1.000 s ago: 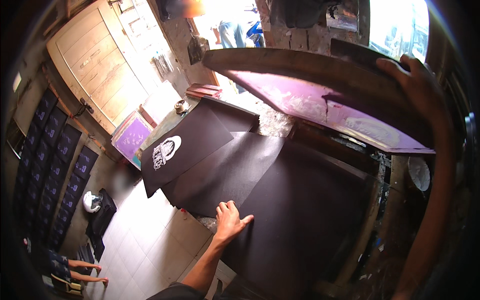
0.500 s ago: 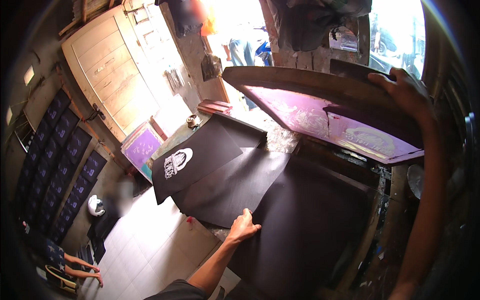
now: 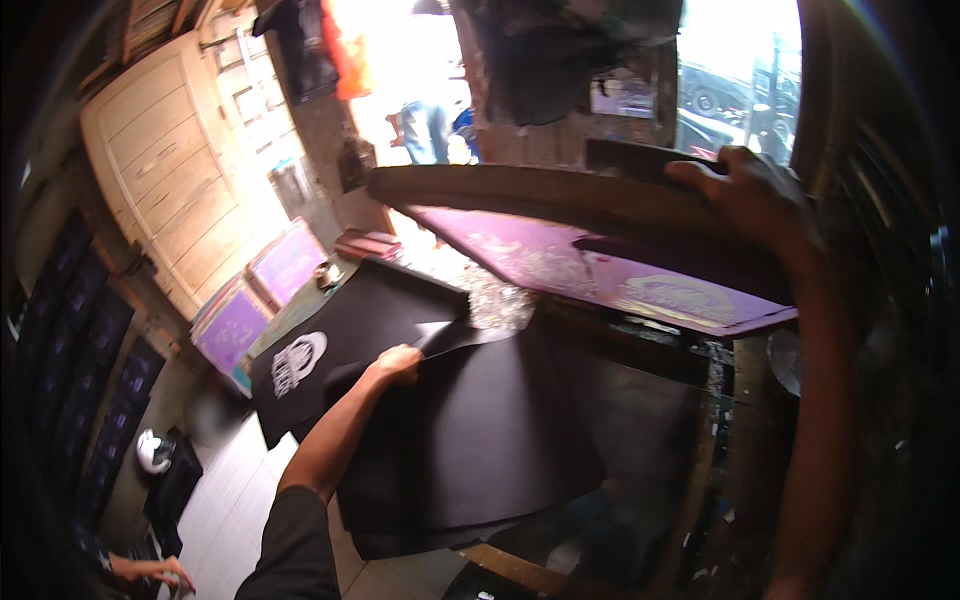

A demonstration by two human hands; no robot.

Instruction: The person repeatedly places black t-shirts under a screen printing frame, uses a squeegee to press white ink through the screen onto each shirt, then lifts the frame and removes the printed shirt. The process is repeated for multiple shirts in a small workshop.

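With its fingers closed on the edge of a plain black sheet [image 3: 470,430], my left hand [image 3: 400,364] reaches over the left part of the worktable. That sheet lies partly over other black sheets and overhangs the table's near edge. To its left rests a black sheet with a white printed picture [image 3: 300,364]. My right hand [image 3: 745,195] grips the far upper edge of a tilted screen-printing frame [image 3: 530,190] and holds it raised. Its mesh [image 3: 650,290] is purple with pale designs. A dark flat bar [image 3: 630,160] shows next to my right fingers.
Purple screens [image 3: 235,325] lean beyond the table's left end, near a small pot [image 3: 326,276]. Dark printed sheets hang on the left wall. A white helmet [image 3: 154,452] and another person's hand [image 3: 155,572] are at lower left. Someone stands outside the bright doorway.
My left hand has moved away from me and left, drawing the plain black sheet across toward the printed one. My right hand still holds the frame up. The whole view has shifted.
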